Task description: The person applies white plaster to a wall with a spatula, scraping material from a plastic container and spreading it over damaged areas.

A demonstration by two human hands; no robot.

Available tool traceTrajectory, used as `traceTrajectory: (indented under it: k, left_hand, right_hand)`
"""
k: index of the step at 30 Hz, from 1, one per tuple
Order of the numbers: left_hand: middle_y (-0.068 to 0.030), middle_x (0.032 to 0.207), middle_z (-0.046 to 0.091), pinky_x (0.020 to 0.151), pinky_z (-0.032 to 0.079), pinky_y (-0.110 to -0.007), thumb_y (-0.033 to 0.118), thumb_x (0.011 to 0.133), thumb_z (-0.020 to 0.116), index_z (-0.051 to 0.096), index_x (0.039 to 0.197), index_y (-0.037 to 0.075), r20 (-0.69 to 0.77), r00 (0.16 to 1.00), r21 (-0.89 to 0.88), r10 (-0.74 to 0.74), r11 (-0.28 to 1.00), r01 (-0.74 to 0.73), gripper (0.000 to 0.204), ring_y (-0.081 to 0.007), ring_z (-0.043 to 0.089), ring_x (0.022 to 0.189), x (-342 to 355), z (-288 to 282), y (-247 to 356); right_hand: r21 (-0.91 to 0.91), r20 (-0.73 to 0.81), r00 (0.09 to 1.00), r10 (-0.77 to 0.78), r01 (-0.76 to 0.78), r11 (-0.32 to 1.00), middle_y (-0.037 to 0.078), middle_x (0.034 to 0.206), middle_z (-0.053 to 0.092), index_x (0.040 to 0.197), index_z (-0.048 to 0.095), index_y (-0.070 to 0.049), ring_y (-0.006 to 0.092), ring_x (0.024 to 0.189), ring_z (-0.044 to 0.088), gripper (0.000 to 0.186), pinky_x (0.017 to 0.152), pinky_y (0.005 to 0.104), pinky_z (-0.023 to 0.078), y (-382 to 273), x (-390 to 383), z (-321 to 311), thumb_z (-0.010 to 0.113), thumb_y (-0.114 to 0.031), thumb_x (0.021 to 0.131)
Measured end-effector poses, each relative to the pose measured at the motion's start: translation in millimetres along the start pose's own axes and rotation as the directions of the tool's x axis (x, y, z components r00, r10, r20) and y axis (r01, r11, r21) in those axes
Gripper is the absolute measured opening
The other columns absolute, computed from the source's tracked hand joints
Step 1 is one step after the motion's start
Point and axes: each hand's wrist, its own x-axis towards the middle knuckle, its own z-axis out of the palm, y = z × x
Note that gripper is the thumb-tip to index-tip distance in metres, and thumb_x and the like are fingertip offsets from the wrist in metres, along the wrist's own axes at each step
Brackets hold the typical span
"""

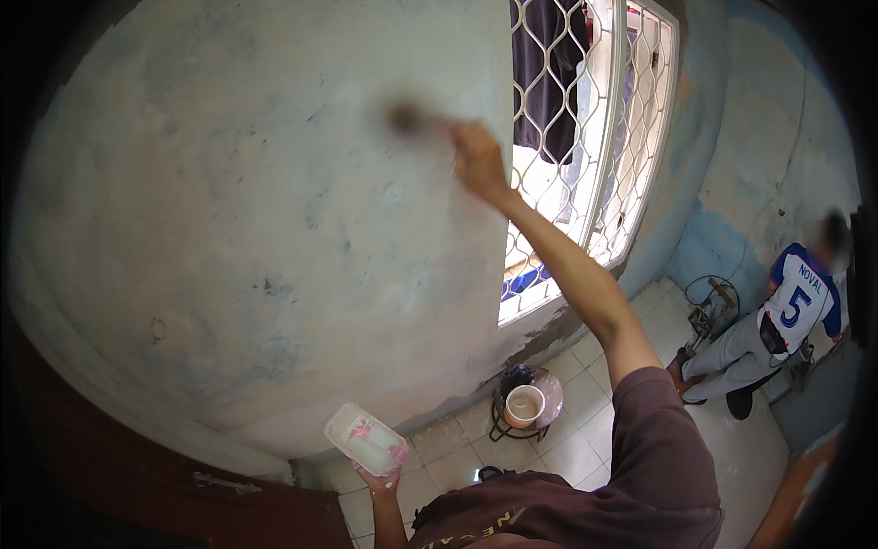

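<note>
My right hand [479, 163] is raised against the upper part of the patchy pale wall [274, 210], left of the window. Its fingers are closed round the handle of a paintbrush [407, 117], whose dark bristle end is blurred by motion. Whether the bristles touch the wall I cannot tell. Low at the left, my left hand [377, 478] grips a shallow white plastic tub [370, 448] from its lower end. Pink smears mark the tub's rim and inside, and something pale lies in it.
A barred white-framed window [567, 165] has dark cloth hanging behind it. Below, a white bucket [525, 405] stands on a round stool [551, 393] over the tiled floor. Another person [791, 302] stands at the far right near cables [718, 297]. A dark red door [174, 467] is lower left.
</note>
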Motion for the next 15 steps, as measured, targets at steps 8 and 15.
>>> traceTrajectory:
  k: [8,15]
  left_hand:
    - [-0.0149,0.133,0.064,0.1,0.052,-0.057,0.052,0.099,0.053,0.057,0.141,0.013,0.008,0.998,-0.021,0.07,0.997,-0.069,0.057,-0.0375,0.061,0.121,-14,-9,3]
    - [-0.014,0.131,0.065,0.097,0.053,-0.061,0.054,0.097,0.054,0.059,0.138,0.014,-0.085,0.996,-0.061,-0.007,0.998,0.002,0.057,-0.0412,0.063,0.117,2,-29,23]
  right_hand:
    - [-0.097,-0.269,0.956,0.119,-0.149,0.984,0.019,0.115,0.073,0.123,0.07,-0.002,0.0404,0.097,0.067,0.042,0.089,0.047,0.053,-27,35,72,0.055,0.005,0.085]
    - [0.178,-0.166,0.916,0.364,-0.335,0.925,0.02,0.116,0.073,0.123,0.07,-0.003,0.0365,0.102,0.067,0.043,0.094,0.046,0.05,-31,-17,33,0.05,0.008,0.086]
